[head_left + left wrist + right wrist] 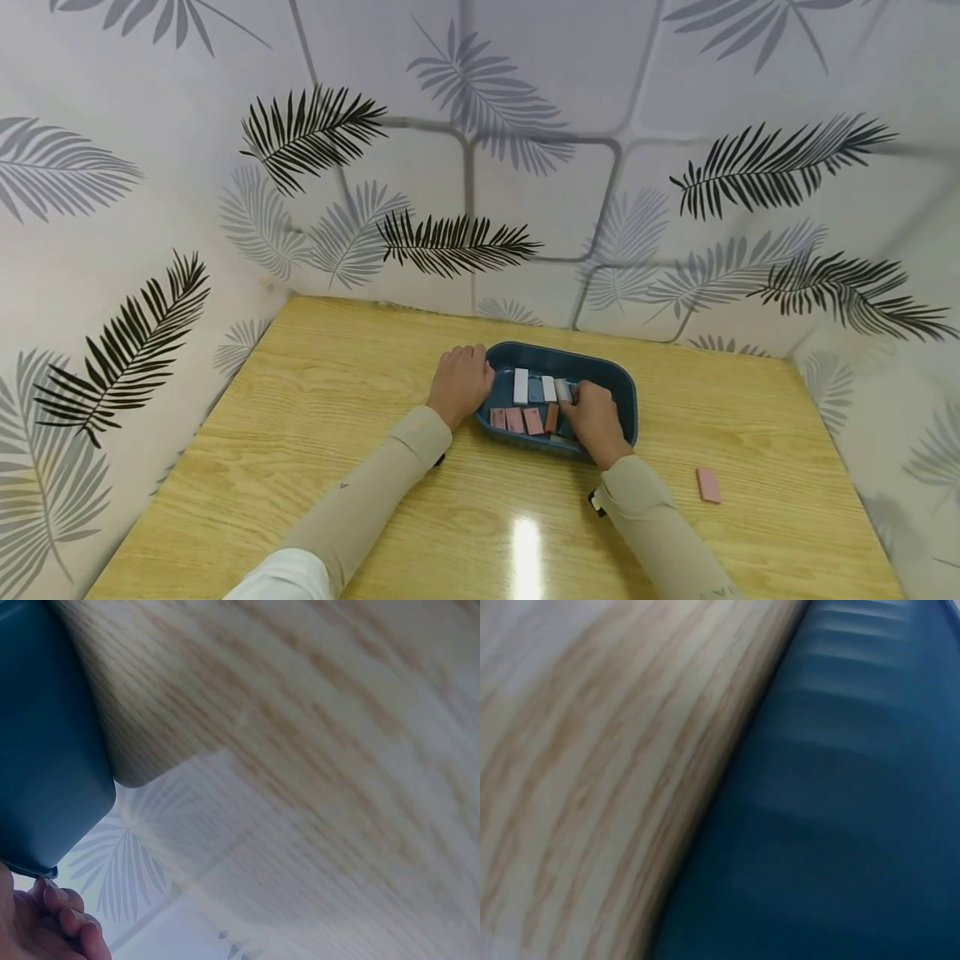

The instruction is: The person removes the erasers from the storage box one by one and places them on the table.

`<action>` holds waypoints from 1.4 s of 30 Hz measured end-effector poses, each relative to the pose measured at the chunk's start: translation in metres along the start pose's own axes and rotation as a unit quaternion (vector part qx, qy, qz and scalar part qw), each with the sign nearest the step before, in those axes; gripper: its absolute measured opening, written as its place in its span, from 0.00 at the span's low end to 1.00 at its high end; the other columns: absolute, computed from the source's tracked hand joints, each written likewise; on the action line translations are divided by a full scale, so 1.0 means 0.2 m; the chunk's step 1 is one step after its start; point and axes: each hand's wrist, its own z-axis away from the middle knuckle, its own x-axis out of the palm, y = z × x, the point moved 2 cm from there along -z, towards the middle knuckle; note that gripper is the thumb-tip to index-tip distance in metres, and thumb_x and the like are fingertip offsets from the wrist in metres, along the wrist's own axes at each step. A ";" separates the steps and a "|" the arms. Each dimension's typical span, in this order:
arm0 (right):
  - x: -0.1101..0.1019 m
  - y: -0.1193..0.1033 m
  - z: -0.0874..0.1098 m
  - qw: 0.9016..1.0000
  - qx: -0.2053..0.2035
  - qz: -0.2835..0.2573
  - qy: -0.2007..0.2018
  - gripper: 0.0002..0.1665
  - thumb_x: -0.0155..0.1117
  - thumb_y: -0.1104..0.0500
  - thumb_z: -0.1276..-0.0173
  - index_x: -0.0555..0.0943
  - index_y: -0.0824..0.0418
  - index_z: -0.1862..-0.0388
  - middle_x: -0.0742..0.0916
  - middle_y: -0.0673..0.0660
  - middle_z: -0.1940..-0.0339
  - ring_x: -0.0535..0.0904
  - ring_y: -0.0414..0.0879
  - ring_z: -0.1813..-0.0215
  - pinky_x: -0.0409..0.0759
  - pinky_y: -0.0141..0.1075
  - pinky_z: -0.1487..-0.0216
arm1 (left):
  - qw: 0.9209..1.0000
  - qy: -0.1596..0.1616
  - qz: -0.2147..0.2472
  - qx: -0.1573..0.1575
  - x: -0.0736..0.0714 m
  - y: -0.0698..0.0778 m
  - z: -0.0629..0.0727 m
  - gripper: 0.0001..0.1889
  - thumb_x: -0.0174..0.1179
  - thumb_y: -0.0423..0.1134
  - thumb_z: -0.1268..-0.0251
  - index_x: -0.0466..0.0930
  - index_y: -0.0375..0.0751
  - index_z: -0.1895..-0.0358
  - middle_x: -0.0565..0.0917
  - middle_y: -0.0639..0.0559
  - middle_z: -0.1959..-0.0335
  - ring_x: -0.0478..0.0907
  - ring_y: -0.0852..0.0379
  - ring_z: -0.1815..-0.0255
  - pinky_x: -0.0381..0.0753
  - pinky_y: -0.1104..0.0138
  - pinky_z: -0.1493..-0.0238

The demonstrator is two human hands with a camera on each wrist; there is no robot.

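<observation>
A dark blue plastic bin [553, 353] stands on the table with small flat blocks lined up in two rows inside it. My left hand [462, 382] grips the bin's left rim; the left wrist view shows its curled fingers [73, 919] right at the edge. Reaching into the right part of the bin, my right hand [598, 418] pinches a light grey block [562, 390] at the end of the back row. Beside it stand white blocks [521, 387] and a blue block [536, 389]. Pink blocks [533, 421] and a brown-orange block [552, 418] form the front row.
A single pink block [708, 485] lies on the wooden table [337, 367], right of the bin. Behind the table rises a wall [540, 200] covered with a leaf print. In the right wrist view the bin's outer side [832, 825] fills the right half.
</observation>
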 end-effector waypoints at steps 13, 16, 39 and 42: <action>0.00 0.00 -0.01 1.000 0.008 -0.023 -0.001 0.15 0.65 0.61 0.41 0.80 0.71 0.60 0.84 0.64 0.63 0.79 0.48 0.71 0.78 0.39 0.72 | 1.000 -0.016 -0.001 -0.010 0.02 -0.01 -0.01 0.11 0.42 0.43 0.31 0.71 0.40 0.62 0.77 0.48 0.68 0.72 0.52 0.68 0.70 0.60 0.62; 0.00 0.00 -0.01 1.000 0.007 -0.021 0.005 0.15 0.65 0.61 0.41 0.80 0.72 0.59 0.84 0.64 0.62 0.79 0.49 0.70 0.78 0.40 0.71 | 1.000 -0.021 0.002 -0.014 0.02 0.00 0.00 0.11 0.42 0.42 0.32 0.71 0.40 0.62 0.76 0.48 0.68 0.72 0.52 0.68 0.70 0.60 0.61; -0.21 0.01 0.17 0.995 -0.039 -0.049 0.073 0.16 0.64 0.61 0.42 0.79 0.70 0.57 0.85 0.61 0.64 0.81 0.50 0.63 0.79 0.44 0.61 | 1.000 -0.023 0.007 -0.012 0.03 0.00 -0.02 0.10 0.43 0.42 0.31 0.71 0.40 0.63 0.76 0.48 0.69 0.72 0.51 0.68 0.70 0.59 0.62; -0.26 0.02 0.20 0.994 -0.043 -0.054 0.084 0.16 0.63 0.61 0.42 0.79 0.70 0.57 0.85 0.61 0.65 0.81 0.50 0.63 0.79 0.43 0.62 | 1.000 -0.022 0.008 -0.011 0.03 0.00 -0.02 0.10 0.44 0.42 0.32 0.70 0.40 0.63 0.76 0.48 0.69 0.72 0.51 0.68 0.70 0.59 0.61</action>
